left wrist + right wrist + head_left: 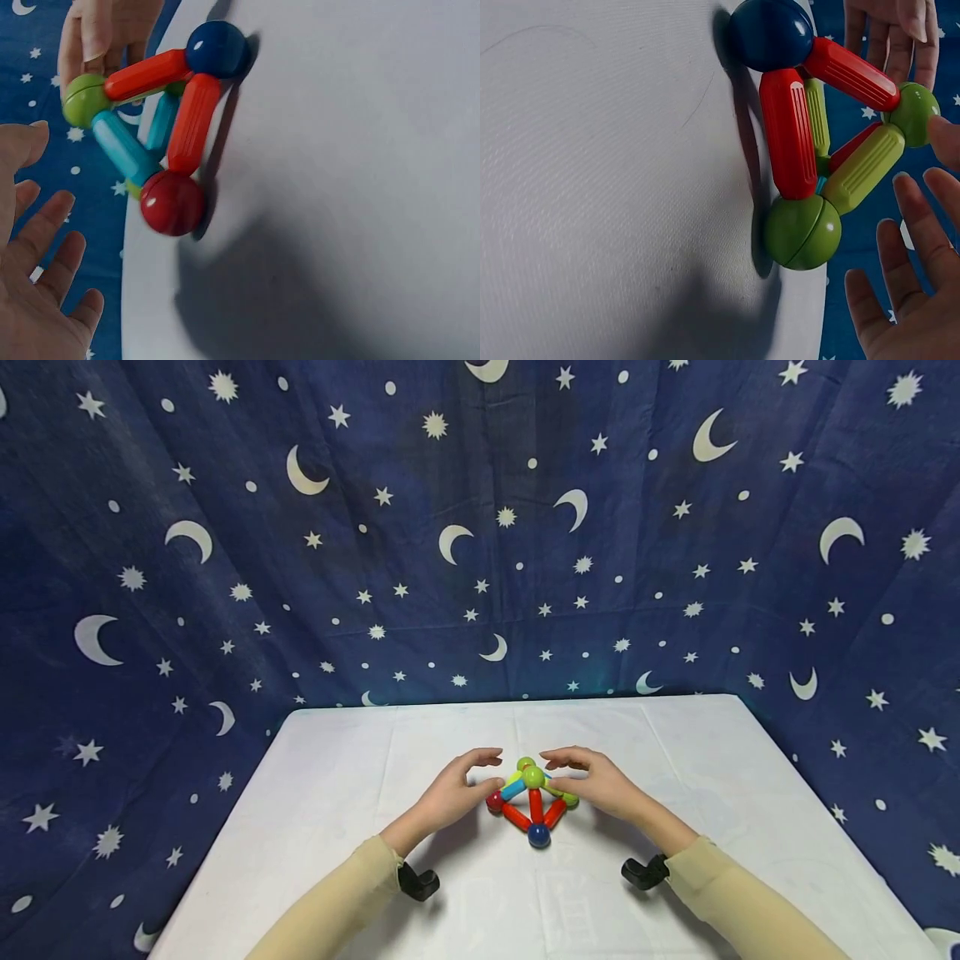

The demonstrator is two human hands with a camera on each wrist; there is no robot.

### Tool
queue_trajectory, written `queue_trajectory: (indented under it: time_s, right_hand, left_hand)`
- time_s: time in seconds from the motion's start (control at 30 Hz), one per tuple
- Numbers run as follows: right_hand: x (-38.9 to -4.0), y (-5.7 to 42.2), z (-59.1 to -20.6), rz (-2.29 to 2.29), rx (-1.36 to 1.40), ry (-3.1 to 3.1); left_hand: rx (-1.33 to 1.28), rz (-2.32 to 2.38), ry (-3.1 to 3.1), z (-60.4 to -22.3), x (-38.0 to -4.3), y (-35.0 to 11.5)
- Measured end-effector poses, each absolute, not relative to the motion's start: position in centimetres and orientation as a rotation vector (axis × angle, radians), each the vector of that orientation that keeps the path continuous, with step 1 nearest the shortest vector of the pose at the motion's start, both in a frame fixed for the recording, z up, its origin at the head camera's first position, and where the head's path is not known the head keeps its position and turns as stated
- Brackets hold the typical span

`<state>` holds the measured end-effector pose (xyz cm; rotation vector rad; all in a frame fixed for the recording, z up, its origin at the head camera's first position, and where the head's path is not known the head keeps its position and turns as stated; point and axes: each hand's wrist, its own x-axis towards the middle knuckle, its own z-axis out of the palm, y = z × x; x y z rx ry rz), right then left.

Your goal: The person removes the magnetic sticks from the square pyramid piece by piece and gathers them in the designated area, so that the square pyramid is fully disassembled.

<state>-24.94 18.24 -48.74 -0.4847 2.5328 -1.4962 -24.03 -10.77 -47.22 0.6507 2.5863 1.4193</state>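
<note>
A small pyramid of magnetic rods and balls (pixel 536 806) stands on the table between the two hands. Its dark blue ball (pixel 538 836) faces the person, a red ball (pixel 172 204) sits at its left corner and a green ball (pixel 802 232) at its right. Another green ball (pixel 533 777) tops it, joined by red, light blue and lime rods. My left hand (pixel 453 793) is beside the red corner, its fingers spread and holding nothing. Across from it, my right hand (pixel 600 785) has loosely bent fingers, with the thumb right at the top green ball in the right wrist view.
A white cloth covers the table (pixel 337 793). Behind it and along both sides hangs a dark blue curtain (pixel 405 552) with moons and stars. Black wrist mounts (pixel 418 882) stick out below both sleeves. A pale object (pixel 943 941) shows at the lower right edge.
</note>
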Motion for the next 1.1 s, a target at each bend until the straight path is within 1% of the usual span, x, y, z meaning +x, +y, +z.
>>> queue_trajectory:
  time_s: [0.37, 0.6, 0.87, 1.1]
  right_hand:
    - [-25.1, 17.3, -48.7, -1.525, -0.537, 2.436]
    - [-25.2, 16.9, -48.7, -1.547, -0.602, 2.4]
    - [-25.4, 16.6, -49.1, -1.545, -0.63, 2.428]
    - [-25.5, 15.6, -49.2, -1.558, -0.611, 2.453]
  left_hand:
    - [0.561, 1.592, 2.339, -49.5, -24.5, -8.7]
    - [0.56, 1.637, 2.346, -50.5, -24.7, -7.9]
    - [0.581, 1.669, 2.348, -50.7, -24.9, -7.7]
    - [0.62, 1.57, 2.354, -50.1, -26.1, -8.7]
